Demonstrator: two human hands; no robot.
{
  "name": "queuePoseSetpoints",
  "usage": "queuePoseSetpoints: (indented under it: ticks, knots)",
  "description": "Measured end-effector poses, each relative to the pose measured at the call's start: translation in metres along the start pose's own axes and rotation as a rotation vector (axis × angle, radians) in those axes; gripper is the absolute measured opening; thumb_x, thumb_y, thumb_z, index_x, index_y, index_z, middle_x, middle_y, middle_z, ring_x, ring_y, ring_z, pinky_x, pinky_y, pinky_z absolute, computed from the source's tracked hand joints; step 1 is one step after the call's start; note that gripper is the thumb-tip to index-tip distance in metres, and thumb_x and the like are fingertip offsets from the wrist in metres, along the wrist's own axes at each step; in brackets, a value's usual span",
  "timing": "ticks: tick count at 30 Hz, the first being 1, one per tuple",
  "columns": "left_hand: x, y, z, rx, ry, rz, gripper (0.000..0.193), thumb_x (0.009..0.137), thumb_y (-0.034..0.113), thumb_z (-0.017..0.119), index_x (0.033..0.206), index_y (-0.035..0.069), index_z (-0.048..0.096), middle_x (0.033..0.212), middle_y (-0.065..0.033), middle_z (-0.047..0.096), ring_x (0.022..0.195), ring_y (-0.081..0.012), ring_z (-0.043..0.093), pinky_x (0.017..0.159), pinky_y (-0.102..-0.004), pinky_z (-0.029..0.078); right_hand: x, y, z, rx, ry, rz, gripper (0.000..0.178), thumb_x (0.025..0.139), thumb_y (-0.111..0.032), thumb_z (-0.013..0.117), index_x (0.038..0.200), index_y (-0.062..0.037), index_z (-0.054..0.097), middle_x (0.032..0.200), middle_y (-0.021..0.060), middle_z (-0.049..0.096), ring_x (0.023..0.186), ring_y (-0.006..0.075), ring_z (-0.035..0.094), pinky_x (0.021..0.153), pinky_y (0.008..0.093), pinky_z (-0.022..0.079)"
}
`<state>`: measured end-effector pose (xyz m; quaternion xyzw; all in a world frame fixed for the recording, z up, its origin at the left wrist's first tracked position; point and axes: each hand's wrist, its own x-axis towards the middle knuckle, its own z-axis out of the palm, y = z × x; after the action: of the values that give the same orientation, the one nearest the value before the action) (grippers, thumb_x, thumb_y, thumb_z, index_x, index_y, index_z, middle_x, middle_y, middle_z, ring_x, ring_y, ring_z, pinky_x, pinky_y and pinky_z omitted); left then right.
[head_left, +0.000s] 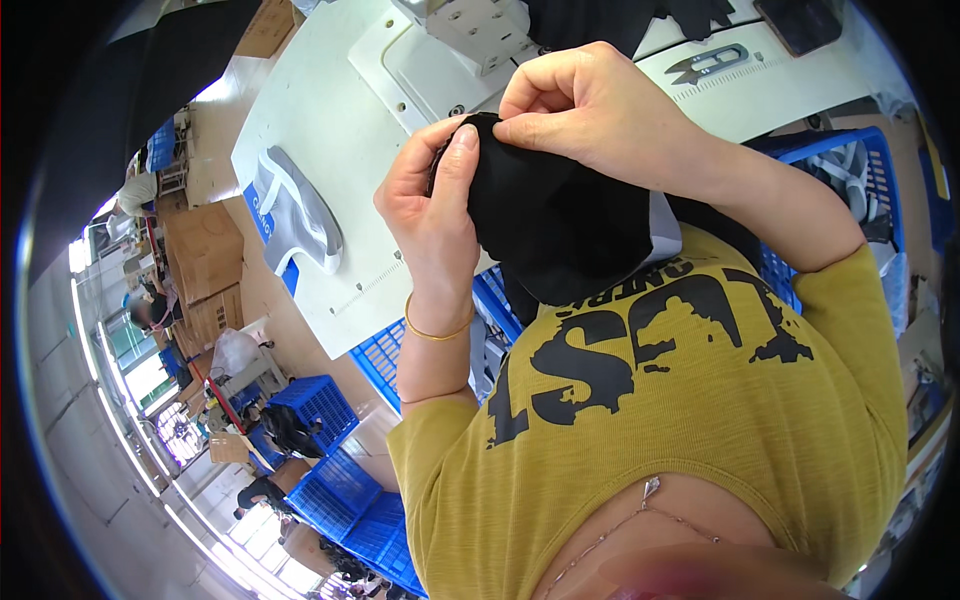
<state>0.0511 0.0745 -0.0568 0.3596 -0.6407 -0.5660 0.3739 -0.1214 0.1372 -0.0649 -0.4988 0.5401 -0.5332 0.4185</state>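
Observation:
Both of my hands hold a black fabric piece (560, 215) with a pale grey part showing at its right edge. My left hand (435, 190) pinches its upper left edge, thumb on the near face and fingers behind. Closed in a pinch, my right hand (590, 110) grips the top edge just beside the left thumb. The piece hangs down in front of my chest, above the near side of the white table (330, 120). Behind my hands stands a white sewing machine (470, 35). What lies behind the black fabric is hidden.
A grey and white shoe upper (295, 210) lies on the table's left part. Thread snips (710, 64) and a dark phone (800, 22) rest at the far right. A blue crate (880, 160) with grey pieces stands right; another blue crate (380, 365) is below the table's near edge.

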Motion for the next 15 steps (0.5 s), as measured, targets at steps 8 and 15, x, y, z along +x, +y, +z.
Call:
queuePoseSetpoints:
  ticks: [8, 15]
  knots:
    - [0.0, -0.007, 0.0, 0.076, 0.023, 0.057, 0.014, 0.092, 0.006, 0.066, 0.1, -0.004, 0.071, 0.087, -0.0036, 0.069, 0.076, -0.0068, 0.061, 0.07, -0.0185, 0.047, 0.0, 0.002, 0.0, 0.023, 0.008, -0.008, 0.017, 0.083, -0.014, 0.07, 0.082, 0.0028, 0.069, 0.07, 0.0069, 0.066, 0.065, 0.0107, 0.061, 0.062, 0.0249, 0.048]
    - [0.0, -0.009, 0.0, 0.026, 0.062, 0.044, 0.014, 0.095, 0.008, 0.065, 0.101, -0.004, 0.07, 0.086, -0.0034, 0.069, 0.075, -0.0067, 0.062, 0.069, -0.0182, 0.048, -0.021, 0.004, -0.008, -0.169, 0.057, -0.09, 0.014, 0.084, -0.014, 0.07, 0.086, -0.0002, 0.069, 0.075, 0.0073, 0.067, 0.067, 0.0139, 0.062, 0.063, 0.0274, 0.049]
